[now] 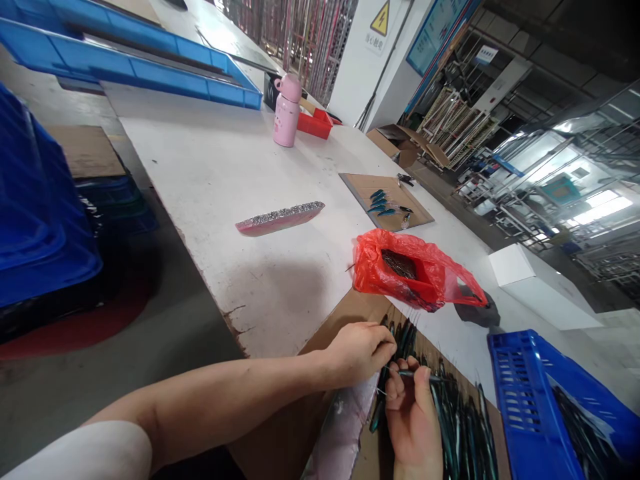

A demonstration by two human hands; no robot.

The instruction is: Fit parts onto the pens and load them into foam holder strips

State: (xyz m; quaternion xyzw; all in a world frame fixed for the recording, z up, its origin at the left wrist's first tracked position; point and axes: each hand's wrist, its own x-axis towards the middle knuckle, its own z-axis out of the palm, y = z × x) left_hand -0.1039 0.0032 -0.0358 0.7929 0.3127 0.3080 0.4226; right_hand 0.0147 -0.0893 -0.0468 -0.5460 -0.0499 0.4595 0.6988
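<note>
My right hand point(415, 417), palm up at the bottom of the head view, pinches a slim dark-green fishing lure point(423, 376) between thumb and fingers. Just left of it and slightly higher is my left hand point(363, 353), its fingers pressed together close to the lure's end. Whatever those fingers hold is too small or hidden to make out. Beneath both hands, many similar dark lures point(460, 427) with thin wire ends lie in rows on a brown cardboard sheet point(345, 313). A silvery-pink wrapped pad point(340, 427) rests under my left wrist.
A red plastic bag point(370, 267) around a red box sits beyond my hands. Further back are a glittery foam strip point(280, 220), a board point(360, 183) with teal lures, and a pink bottle point(287, 117). A blue crate point(525, 400) stands right; blue bins point(40, 220) are left.
</note>
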